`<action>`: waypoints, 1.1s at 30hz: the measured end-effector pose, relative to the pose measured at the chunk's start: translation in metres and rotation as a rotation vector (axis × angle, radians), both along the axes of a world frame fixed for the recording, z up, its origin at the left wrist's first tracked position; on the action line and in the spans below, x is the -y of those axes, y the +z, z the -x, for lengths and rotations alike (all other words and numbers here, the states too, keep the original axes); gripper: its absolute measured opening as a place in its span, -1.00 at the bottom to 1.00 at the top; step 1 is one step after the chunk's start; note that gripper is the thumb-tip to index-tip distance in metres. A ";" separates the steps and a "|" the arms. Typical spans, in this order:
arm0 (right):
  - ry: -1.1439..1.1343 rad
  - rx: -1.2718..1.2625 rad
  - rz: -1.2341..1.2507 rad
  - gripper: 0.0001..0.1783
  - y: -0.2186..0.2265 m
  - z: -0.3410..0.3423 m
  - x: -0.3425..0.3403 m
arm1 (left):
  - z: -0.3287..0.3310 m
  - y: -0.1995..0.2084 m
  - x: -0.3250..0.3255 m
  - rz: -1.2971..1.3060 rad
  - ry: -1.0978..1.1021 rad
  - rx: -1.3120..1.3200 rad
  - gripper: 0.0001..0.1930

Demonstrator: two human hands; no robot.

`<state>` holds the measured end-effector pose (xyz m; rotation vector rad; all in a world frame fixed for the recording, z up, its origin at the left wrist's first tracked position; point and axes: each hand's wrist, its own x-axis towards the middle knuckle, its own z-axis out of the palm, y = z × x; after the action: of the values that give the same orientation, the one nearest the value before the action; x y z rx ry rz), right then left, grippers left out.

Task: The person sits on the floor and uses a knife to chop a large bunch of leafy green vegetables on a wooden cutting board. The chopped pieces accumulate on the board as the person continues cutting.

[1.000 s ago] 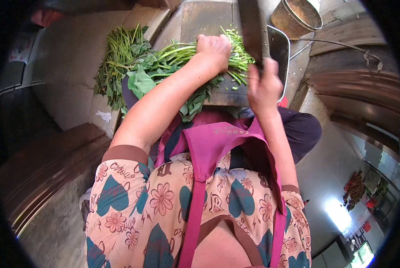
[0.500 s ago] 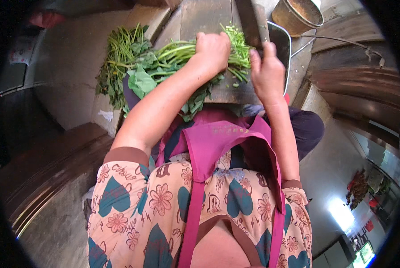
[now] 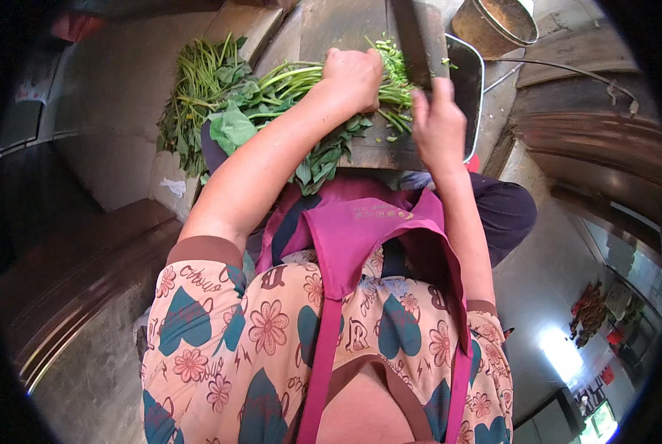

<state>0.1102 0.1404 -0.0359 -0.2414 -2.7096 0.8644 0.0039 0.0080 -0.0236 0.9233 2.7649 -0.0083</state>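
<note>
Green stems (image 3: 295, 76) | run under left hand (image 3: 353, 75), ends near right hand (image 3: 440, 129) | hands apart: left clamping stems, right clamping knife (image 3: 411, 44)

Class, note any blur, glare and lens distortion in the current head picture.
Head view: right hand slightly blurred, left hand crisper; head view: white glare patch at lower right; head view: brown wooden edges at left bow, and corners go black.

Matt wooden board (image 3: 392, 155), metal knife (image 3: 412, 46)
</note>
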 end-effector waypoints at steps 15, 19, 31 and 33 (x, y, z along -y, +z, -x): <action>-0.065 -0.149 0.126 -0.69 0.035 -0.035 0.000 | -0.004 0.000 0.003 -0.040 0.037 0.000 -0.35; -0.024 -0.123 0.059 -0.70 0.001 -0.029 0.004 | -0.001 0.004 0.000 -0.035 0.039 0.009 -0.36; -0.030 0.045 0.049 -0.68 -0.010 -0.024 0.004 | -0.004 0.005 0.001 -0.044 0.056 -0.021 -0.38; -0.061 -0.069 0.079 -0.67 0.019 -0.026 0.001 | -0.003 -0.001 0.001 -0.062 0.062 -0.031 -0.38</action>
<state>0.1359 0.1398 -0.0173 -0.3034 -2.5936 0.9452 0.0070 0.0071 -0.0251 0.8585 2.8363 0.0749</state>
